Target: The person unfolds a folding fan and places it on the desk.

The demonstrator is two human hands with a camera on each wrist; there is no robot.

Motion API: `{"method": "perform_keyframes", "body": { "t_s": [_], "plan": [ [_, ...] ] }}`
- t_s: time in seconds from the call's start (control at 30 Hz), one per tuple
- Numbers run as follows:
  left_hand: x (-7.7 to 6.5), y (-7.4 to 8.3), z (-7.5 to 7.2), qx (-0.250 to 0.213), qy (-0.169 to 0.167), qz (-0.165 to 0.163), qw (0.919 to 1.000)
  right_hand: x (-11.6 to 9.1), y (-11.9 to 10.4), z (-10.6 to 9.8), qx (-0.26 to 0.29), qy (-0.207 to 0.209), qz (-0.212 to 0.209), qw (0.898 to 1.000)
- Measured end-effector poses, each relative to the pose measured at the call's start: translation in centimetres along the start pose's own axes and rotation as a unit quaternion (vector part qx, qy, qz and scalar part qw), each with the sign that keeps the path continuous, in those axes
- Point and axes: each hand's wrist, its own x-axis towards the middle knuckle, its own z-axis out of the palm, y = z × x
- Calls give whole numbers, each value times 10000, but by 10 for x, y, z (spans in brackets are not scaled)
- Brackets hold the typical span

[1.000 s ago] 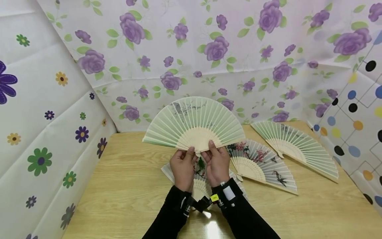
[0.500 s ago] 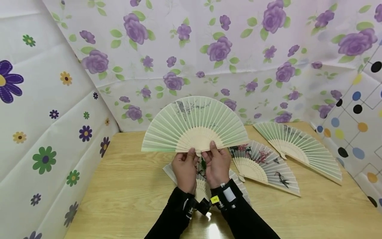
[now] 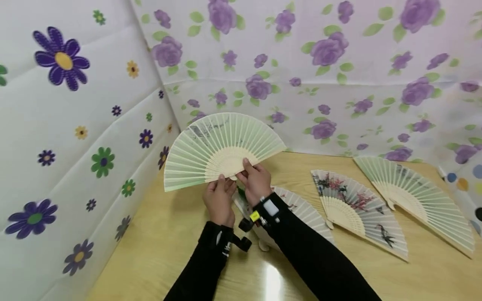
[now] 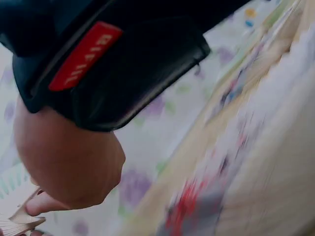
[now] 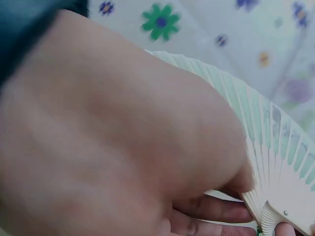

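Note:
Spread wide, a pale green folding fan (image 3: 226, 142) with cream ribs is held up above the table's left part, tilted with its left end lower. My left hand (image 3: 219, 200) pinches its base left of the pivot. My right hand (image 3: 257, 182) grips the ribs just right of the pivot, thumb on the near face. In the right wrist view the fan's ribs (image 5: 275, 142) emerge beyond the right hand (image 5: 123, 123), near the pivot. The left wrist view is blurred; only a corner of the held fan shows past the left hand (image 4: 69, 157).
A white open fan (image 3: 306, 211) lies partly under the right forearm. Right of it lie a grey-white fan with pink blossoms (image 3: 357, 209) and another green fan (image 3: 418, 200). Flowered cloth (image 3: 293, 100) hangs behind the wooden table (image 3: 162, 251), with more cloth left and right.
Both hands have carried the green fan leftward, and it has tipped, left end down and right end up. The white fan beneath is more uncovered. The head view has turned left.

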Motion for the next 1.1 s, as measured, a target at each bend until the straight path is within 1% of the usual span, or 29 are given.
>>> {"method": "perform_keyframes", "body": {
  "t_s": [0.07, 0.1, 0.2, 0.27, 0.33, 0.4, 0.47, 0.53, 0.6, 0.7, 0.8, 0.87, 0.9, 0.97, 1.03, 1.1],
  "plan": [
    [12, 1, -6, -5, 192, -370, 9991, 13, 5, 6, -147, 36, 275, 9995],
    [16, 1, -10, -40, 233, -535, 9983, 18, 8, 7, -250, 80, 404, 9988],
    [25, -2, -20, -127, 353, -982, 9945, 25, 16, 9, -701, 240, 683, 9949],
    [28, -4, -27, -310, 451, -1245, 9907, 24, 21, 8, -969, 312, 842, 9912],
    [27, -7, -31, -558, 467, -1540, 9854, 22, 23, 5, -1206, 399, 949, 9874],
    [25, -10, -35, -782, 475, -1825, 9789, 19, 25, 2, -1320, 519, 1077, 9840],
    [22, -10, -39, -913, 429, -2022, 9741, 20, 30, 0, -1412, 644, 1107, 9817],
    [19, -10, -42, -973, 381, -2116, 9718, 19, 30, 0, -1474, 694, 1090, 9806],
    [15, -9, -44, -949, 291, -2147, 9716, 20, 31, -1, -1512, 721, 1074, 9800],
    [10, -7, -45, -1015, 283, -2225, 9692, 21, 29, -1, -1566, 703, 1121, 9788],
    [7, -7, -47, -1202, 318, -2294, 9654, 29, 32, -6, -1637, 770, 1207, 9761],
    [7, -7, -48, -1358, 347, -2308, 9629, 33, 31, -10, -1801, 802, 1222, 9727],
    [7, -7, -49, -1371, 348, -2303, 9628, 34, 30, -12, -1967, 786, 1204, 9699],
    [7, -8, -51, -1350, 351, -2286, 9635, 32, 21, -18, -2287, 675, 1099, 9649],
    [7, -7, -52, -1269, 329, -2239, 9657, 29, 6, -23, -2668, 469, 976, 9577],
    [5, -6, -52, -1109, 268, -2148, 9700, 26, -10, -29, -2827, 292, 755, 9558]
  ]
}}
